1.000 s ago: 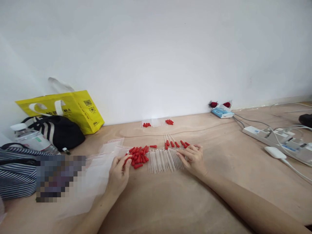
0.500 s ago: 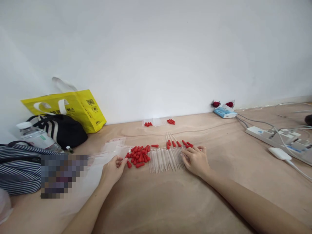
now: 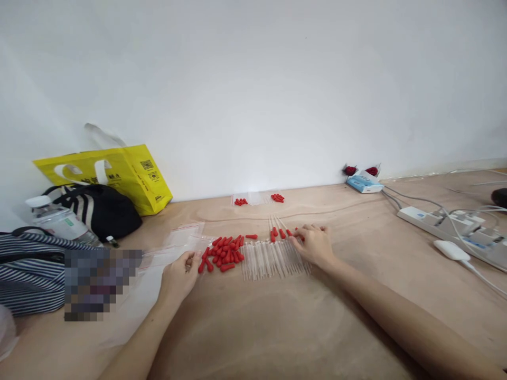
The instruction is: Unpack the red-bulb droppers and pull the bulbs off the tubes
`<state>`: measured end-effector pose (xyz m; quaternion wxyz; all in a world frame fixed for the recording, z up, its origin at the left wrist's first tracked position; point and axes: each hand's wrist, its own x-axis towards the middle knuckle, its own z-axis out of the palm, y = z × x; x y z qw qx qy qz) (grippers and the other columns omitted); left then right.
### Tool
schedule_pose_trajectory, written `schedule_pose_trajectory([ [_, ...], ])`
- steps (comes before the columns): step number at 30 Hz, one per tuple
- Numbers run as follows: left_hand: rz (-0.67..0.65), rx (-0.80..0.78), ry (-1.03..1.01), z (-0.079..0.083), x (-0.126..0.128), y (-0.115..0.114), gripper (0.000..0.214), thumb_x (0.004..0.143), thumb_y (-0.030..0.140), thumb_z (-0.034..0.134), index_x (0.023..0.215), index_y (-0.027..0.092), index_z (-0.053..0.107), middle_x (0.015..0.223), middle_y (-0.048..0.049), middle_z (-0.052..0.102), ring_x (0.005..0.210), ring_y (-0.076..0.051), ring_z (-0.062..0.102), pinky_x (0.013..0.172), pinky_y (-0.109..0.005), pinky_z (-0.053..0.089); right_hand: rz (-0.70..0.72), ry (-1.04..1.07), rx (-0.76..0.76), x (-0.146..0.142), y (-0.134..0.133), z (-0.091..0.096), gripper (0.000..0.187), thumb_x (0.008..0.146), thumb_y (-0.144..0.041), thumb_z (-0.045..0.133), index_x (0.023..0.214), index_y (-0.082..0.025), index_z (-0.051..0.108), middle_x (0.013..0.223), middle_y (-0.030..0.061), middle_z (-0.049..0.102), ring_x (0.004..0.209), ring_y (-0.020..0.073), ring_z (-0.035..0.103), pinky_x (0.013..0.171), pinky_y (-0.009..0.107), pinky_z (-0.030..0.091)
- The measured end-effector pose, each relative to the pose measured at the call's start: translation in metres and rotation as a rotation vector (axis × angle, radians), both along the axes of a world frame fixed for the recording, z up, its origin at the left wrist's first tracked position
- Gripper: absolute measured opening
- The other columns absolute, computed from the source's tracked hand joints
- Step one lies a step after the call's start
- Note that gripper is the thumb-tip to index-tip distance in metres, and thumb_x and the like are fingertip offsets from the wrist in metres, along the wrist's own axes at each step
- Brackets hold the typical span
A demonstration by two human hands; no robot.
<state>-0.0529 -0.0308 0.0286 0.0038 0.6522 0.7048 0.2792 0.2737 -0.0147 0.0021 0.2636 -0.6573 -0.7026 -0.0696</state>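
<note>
My left hand point(image 3: 180, 277) rests at the left edge of a pile of red rubber bulbs point(image 3: 227, 252), fingers curled and thumb close to them. One red bulb point(image 3: 202, 265) lies right beside its fingertips; whether anything is pinched is hidden. A row of thin clear pipette tubes point(image 3: 263, 261) lies side by side to the right of the pile. Over the tubes' far right end, my right hand point(image 3: 315, 245) has its thumb and fingers closed about a red rubber bulb point(image 3: 300, 237). Beyond the row, more red bulbs point(image 3: 282, 233) sit on tubes pointing away.
Clear zip bags point(image 3: 186, 232) lie to the left, and another bag with red bulbs point(image 3: 255, 198) is by the wall. A yellow bag point(image 3: 154, 184), black pouch point(image 3: 114, 214) and water bottle point(image 3: 65, 224) stand at left. A power strip point(image 3: 420, 215) with cables is at right.
My right hand has moved left and slightly away, onto the bulbs beyond the tubes, uncovering the row's right end. My left hand has drawn back a little left, and another red bulb shows beside it.
</note>
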Motion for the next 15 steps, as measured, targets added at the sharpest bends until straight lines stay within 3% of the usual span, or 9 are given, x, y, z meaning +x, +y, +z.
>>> schedule_pose_trajectory([
  [4,-0.022,0.029,-0.006,-0.002,0.003,-0.002,0.039,0.075,0.047,0.034,0.077,0.019,0.06,0.072,-0.0032,0.068,0.06,-0.017,0.061,0.057,-0.024,0.043,-0.186,-0.016,-0.357,-0.004,0.038,0.019,0.029,0.073,-0.042,0.05,0.077,-0.019,0.066,0.089,0.0111,0.064,0.091,0.0265,0.052,0.077,0.042,0.028],
  [6,-0.029,0.054,-0.01,-0.002,0.005,-0.003,0.038,0.075,0.047,0.035,0.076,0.019,0.06,0.067,-0.0018,0.066,0.055,-0.016,0.059,0.055,-0.024,0.043,-0.219,-0.016,-0.453,-0.007,0.052,0.025,0.026,0.069,-0.04,0.055,0.072,-0.017,0.066,0.084,0.0125,0.064,0.088,0.0276,0.055,0.077,0.044,0.029],
  [12,-0.101,0.141,-0.005,-0.005,0.005,-0.003,0.032,0.075,0.044,0.041,0.074,0.018,0.06,0.058,0.0008,0.06,0.048,-0.013,0.054,0.051,-0.023,0.043,-0.177,-0.015,-0.576,-0.016,0.07,0.031,0.011,0.059,-0.025,0.064,0.053,-0.016,0.062,0.056,0.0066,0.061,0.064,0.0224,0.058,0.076,0.044,0.031],
  [15,-0.194,0.301,0.03,-0.013,0.009,-0.003,0.028,0.078,0.039,0.043,0.078,0.017,0.06,0.068,-0.0029,0.061,0.06,-0.015,0.057,0.059,-0.025,0.045,-0.136,-0.036,-0.474,-0.019,0.063,0.038,0.012,0.068,-0.024,0.058,0.065,-0.014,0.063,0.066,0.0105,0.064,0.077,0.0257,0.057,0.076,0.043,0.03],
])
